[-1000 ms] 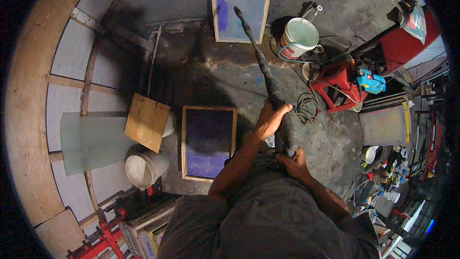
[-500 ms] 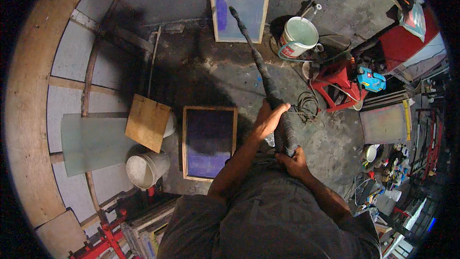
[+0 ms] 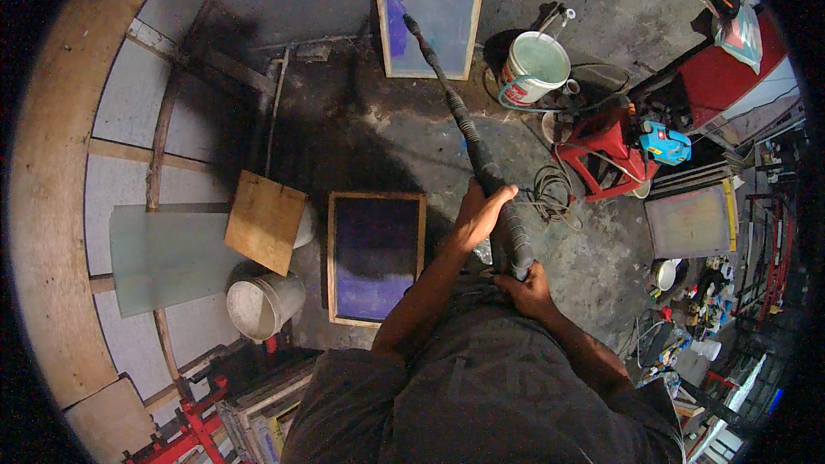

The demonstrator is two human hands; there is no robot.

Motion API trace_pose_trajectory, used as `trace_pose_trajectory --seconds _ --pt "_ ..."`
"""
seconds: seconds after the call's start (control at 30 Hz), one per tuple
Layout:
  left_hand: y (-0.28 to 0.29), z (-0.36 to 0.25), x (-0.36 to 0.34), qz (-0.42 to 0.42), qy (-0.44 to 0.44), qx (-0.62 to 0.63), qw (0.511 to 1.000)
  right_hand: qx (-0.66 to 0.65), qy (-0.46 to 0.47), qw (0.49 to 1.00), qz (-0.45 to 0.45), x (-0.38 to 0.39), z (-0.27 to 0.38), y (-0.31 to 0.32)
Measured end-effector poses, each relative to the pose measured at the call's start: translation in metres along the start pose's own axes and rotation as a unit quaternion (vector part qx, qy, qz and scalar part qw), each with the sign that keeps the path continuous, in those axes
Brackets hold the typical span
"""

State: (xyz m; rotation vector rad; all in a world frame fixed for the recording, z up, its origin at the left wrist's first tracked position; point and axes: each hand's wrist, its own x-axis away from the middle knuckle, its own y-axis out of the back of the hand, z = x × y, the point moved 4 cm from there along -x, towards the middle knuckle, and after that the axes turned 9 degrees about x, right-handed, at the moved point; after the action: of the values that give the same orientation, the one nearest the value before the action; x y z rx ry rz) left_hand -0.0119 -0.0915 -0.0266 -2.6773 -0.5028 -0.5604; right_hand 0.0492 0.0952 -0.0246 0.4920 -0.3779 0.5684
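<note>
Both my hands grip a long black pressure washer wand [image 3: 465,125] that points up and away toward the wall. My left hand [image 3: 486,216] is wrapped round its middle, while my right hand [image 3: 527,287] closes on the handle end nearest my body. At the far end, the nozzle overlaps the view of a wood-framed printing screen [image 3: 440,26] leaning on the wall. A purple patch runs down the screen's left side; the rest of the mesh is pale grey. Faint pale spray shows by the nozzle tip. The trigger is hidden under my right hand.
A second wood-framed screen [image 3: 375,283], dark purple, lies left of my arm. Beside it are a brown board [image 3: 265,222] and a white bucket [image 3: 258,308]. Right of the wall screen stand a water-filled bucket [image 3: 537,60], a red stool [image 3: 601,150], a blue machine [image 3: 663,143] and a coiled hose [image 3: 553,189].
The wand's nozzle has swung slightly left, over the purple patch, whose upper part looks paler. Both hands keep their grip, nearly in place.
</note>
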Motion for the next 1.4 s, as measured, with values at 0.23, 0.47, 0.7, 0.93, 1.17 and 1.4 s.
trace_pose_trajectory --seconds 0.23,0.47,0.7,0.93,1.17,1.4 --pt "0.002 0.003 -0.001 0.014 -0.001 0.021 1.0 0.001 -0.02 1.0 -0.009 0.0 -0.002 -0.001" --pt "0.0 0.002 0.0 0.005 0.035 0.006 0.999 -0.033 -0.02 0.999 0.012 0.001 0.005 -0.002" --pt "-0.005 0.008 -0.008 0.031 0.011 0.023 0.999 0.003 -0.079 0.995 0.053 0.002 0.0 0.001" --pt "-0.006 0.002 -0.002 0.02 0.003 0.002 1.0 -0.008 -0.025 1.0 -0.012 0.007 0.004 -0.001" --pt "-0.01 -0.006 0.002 0.016 0.0 0.026 1.0 -0.01 -0.055 0.998 -0.006 0.007 0.01 0.003" --pt "-0.01 0.003 0.002 -0.018 -0.009 0.007 1.0 0.031 -0.032 0.999 -0.007 0.006 0.016 0.005"
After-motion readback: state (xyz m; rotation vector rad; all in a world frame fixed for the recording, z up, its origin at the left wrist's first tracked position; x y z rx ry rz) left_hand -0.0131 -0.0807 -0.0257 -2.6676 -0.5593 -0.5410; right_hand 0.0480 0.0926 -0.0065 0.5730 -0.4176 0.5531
